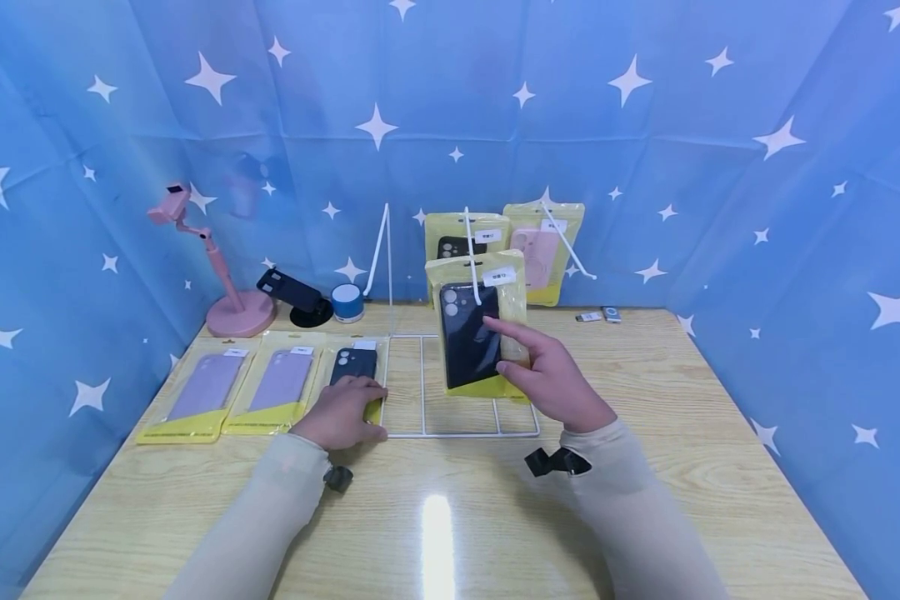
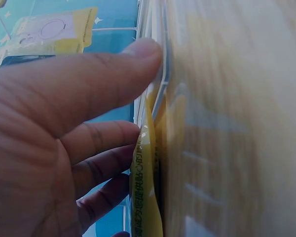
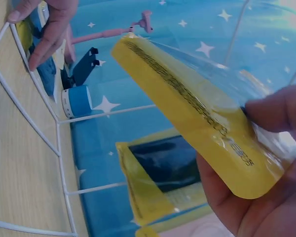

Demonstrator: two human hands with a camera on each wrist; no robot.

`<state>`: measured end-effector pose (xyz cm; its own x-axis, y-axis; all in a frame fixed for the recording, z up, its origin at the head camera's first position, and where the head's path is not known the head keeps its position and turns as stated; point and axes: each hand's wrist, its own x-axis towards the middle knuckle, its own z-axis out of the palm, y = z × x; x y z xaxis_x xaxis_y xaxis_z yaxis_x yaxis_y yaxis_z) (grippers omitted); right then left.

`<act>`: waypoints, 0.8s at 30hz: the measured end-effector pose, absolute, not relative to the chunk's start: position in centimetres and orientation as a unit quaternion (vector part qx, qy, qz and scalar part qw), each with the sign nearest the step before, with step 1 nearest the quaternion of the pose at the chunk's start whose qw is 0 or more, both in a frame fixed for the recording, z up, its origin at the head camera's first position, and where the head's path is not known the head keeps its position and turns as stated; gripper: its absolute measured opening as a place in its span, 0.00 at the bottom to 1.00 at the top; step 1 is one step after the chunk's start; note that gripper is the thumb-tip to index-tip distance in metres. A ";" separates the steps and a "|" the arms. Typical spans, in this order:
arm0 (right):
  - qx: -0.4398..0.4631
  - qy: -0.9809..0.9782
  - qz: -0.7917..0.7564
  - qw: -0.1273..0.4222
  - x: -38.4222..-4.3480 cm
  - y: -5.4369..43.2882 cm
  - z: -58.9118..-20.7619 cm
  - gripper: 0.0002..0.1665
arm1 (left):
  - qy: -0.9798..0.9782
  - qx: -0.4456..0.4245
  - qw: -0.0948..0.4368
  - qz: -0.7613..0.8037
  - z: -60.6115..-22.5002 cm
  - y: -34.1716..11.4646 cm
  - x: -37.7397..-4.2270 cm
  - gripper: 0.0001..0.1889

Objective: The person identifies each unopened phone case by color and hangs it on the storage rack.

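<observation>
My right hand [image 1: 558,377] grips the lower right of a packaged black phone case [image 1: 468,333], thumb and fingers on opposite sides of the bag in the right wrist view. This bag hangs upright at the middle prong [image 1: 471,258] of a white wire rack [image 1: 461,435]; the prong overlaps its front. My left hand [image 1: 345,412] rests over a packaged dark phone case [image 1: 355,363] lying by the rack's left base. In the left wrist view its fingertips [image 2: 126,133] touch the yellow bag edge [image 2: 147,192], with the thumb stretched out above.
Two packaged purple cases [image 1: 208,387] lie in a row at left. Behind stand a pink stand [image 1: 242,315], a black phone holder [image 1: 292,292] and a blue speaker [image 1: 347,303]. Another black case [image 1: 450,247] and a pink case [image 1: 536,254] hang on the rack. Small gadgets [image 1: 611,314] lie back right.
</observation>
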<state>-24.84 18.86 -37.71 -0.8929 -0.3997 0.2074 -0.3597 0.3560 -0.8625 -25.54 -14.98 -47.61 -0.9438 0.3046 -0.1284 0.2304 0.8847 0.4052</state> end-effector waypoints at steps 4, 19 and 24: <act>-0.202 0.817 -0.541 -0.002 -25.1 18.3 -38.0 0.35 | 0.967 0.138 0.093 0.193 -47.6 -15.1 -25.6 0.38; -0.180 0.810 -0.555 -0.049 -27.5 16.8 -38.4 0.37 | 0.967 0.133 0.098 0.196 -47.5 -15.1 -25.5 0.38; -0.169 0.809 -0.561 -0.046 -28.4 16.2 -38.5 0.38 | 0.967 0.138 0.096 0.191 -47.6 -15.1 -25.6 0.37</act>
<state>-28.36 16.21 -38.53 -0.9385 -0.2227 0.2640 -0.3252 0.3125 -0.8925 -25.56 -15.08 -47.57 -0.9435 0.3033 -0.1333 0.2299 0.8891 0.3957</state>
